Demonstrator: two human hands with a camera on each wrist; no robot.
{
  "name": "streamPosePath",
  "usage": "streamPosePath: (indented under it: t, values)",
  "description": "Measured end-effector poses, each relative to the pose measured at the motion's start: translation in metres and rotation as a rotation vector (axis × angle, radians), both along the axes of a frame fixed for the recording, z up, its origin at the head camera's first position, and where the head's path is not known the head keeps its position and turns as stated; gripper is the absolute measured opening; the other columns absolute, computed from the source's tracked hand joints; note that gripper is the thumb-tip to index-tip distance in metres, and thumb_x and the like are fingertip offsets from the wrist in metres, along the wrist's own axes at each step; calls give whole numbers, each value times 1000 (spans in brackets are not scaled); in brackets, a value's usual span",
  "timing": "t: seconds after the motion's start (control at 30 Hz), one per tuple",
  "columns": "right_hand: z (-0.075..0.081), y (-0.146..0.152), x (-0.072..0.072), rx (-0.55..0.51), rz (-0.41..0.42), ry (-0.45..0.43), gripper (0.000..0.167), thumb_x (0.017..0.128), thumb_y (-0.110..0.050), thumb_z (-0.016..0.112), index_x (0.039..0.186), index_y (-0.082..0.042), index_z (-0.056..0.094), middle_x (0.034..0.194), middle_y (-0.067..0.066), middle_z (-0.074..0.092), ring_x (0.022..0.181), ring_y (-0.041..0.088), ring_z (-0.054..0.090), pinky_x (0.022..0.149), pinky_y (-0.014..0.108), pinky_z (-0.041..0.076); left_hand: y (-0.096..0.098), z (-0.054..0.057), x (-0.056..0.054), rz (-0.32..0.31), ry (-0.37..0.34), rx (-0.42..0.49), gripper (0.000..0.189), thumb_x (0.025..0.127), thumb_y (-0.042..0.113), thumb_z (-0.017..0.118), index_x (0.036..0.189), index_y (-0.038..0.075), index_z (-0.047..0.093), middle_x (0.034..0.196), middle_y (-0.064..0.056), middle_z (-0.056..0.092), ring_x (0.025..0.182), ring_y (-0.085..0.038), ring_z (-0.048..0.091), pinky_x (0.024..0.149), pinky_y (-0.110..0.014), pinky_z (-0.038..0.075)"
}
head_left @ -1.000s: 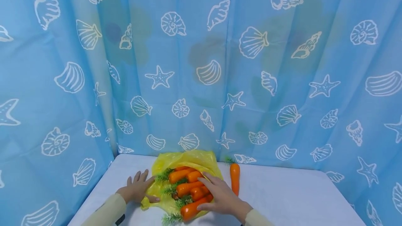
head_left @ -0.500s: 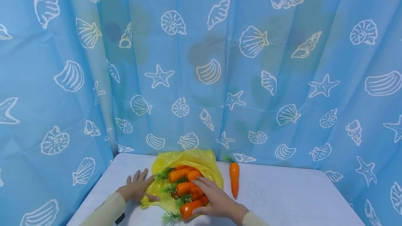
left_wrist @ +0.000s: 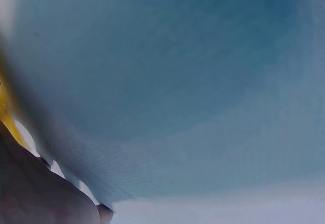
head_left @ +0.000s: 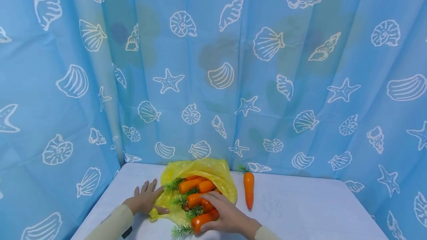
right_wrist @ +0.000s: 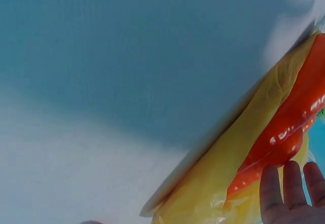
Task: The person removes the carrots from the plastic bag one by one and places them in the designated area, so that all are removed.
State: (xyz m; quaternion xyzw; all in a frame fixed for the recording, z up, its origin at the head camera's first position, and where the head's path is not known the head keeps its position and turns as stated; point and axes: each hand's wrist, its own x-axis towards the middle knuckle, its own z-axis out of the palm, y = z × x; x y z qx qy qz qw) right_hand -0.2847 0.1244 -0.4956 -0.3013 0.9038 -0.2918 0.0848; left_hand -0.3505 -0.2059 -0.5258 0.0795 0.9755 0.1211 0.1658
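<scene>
Two bare hands on this one, and neither looks clamped on anything. Right hand [head_left: 230, 216] is draped over a pile of glossy orange tapered carrots [head_left: 198, 225] at the right of the crinkly yellow plastic bag [head_left: 221, 169], fingers stretched out, thumb by the nearest one; I'd call it touching rather than gripping, and the right wrist view shows straight fingers at the orange too. Left hand [head_left: 145, 200] is at the bag's left edge, fingers spread, thumb on the film; can't tell how hard it presses. The carrots sit in the bag's mouth, the far ones partly under its upper flap, the nearest poking its feathery green top [head_left: 181, 231] past the bag's near edge. One loose orange carrot [head_left: 248, 190] lies right of the bag, apart from it, on the white tabletop [head_left: 293, 203]. Behind the bag hangs a sky-blue curtain with white seashell prints [head_left: 200, 55]. My read: the step is handling carrots at the bag's mouth, left hand steadying; in or out, no idea. Next move probably calls for gentle right-hand pressure so the pile doesn't roll, with the bag's left edge kept down.
</scene>
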Motion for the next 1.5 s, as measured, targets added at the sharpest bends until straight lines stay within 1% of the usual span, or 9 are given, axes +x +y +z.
streamPosePath:
  t: [0.3,0.6,0.67,0.73,0.9,0.97,1.13,1.37,1.5]
  values:
    - [-1,-3,-1,-4,28,9,73,78,-64,71,142,-36,48,140,-14,52,125,14,49,103,47,48,-1,-1,0,-7,9,-7,108,67,81,66,151,18,40,162,-25,16,147,-54,10,112,-76,2]
    - [-4,-5,-4,-91,110,-40,55,83,-51,74,130,-27,57,124,-8,60,109,10,54,94,29,49,-2,-3,-4,0,17,-9,110,65,82,66,151,20,40,162,-25,16,146,-54,10,112,-76,2]
    - [-4,-6,-4,-97,119,-39,54,84,-49,75,129,-25,58,123,-8,61,109,10,54,94,29,49,-2,-3,-4,6,17,-3,110,65,82,66,151,20,40,162,-25,17,146,-54,10,112,-76,1]
    - [-5,-8,-2,-102,106,-86,52,83,-48,76,127,-26,59,121,-10,62,106,8,55,93,27,49,-2,-4,-3,7,7,-6,109,65,83,66,151,20,40,162,-24,17,146,-54,10,112,-76,2]
    - [-6,-10,1,-102,97,-140,49,83,-48,75,125,-27,60,120,-14,62,102,3,54,89,25,51,-2,-5,0,1,-1,4,108,66,82,65,151,20,41,162,-24,18,147,-54,11,112,-76,2]
    - [-7,-11,-1,-93,113,-102,50,84,-49,74,126,-26,60,119,-14,62,102,2,54,89,24,51,-2,-4,-1,2,0,13,107,67,81,66,151,20,41,162,-24,18,147,-54,10,112,-76,1]
    - [-9,-12,-2,-93,123,-104,49,86,-48,74,126,-25,60,116,-15,63,98,0,55,85,22,50,-2,-1,0,12,-21,8,106,67,81,66,151,21,41,162,-23,19,147,-54,10,112,-76,1]
    - [-10,-13,-2,-24,103,-79,50,84,-52,73,127,-27,61,122,-15,62,102,1,53,92,29,51,-1,3,1,10,2,1,107,67,81,66,151,21,41,162,-23,19,147,-54,11,113,-75,2]
    - [-13,-14,-1,-46,90,-136,47,85,-49,74,125,-29,62,119,-16,62,99,2,52,89,28,50,0,2,1,1,-12,0,107,66,82,66,151,21,41,162,-23,20,147,-54,12,113,-75,3]
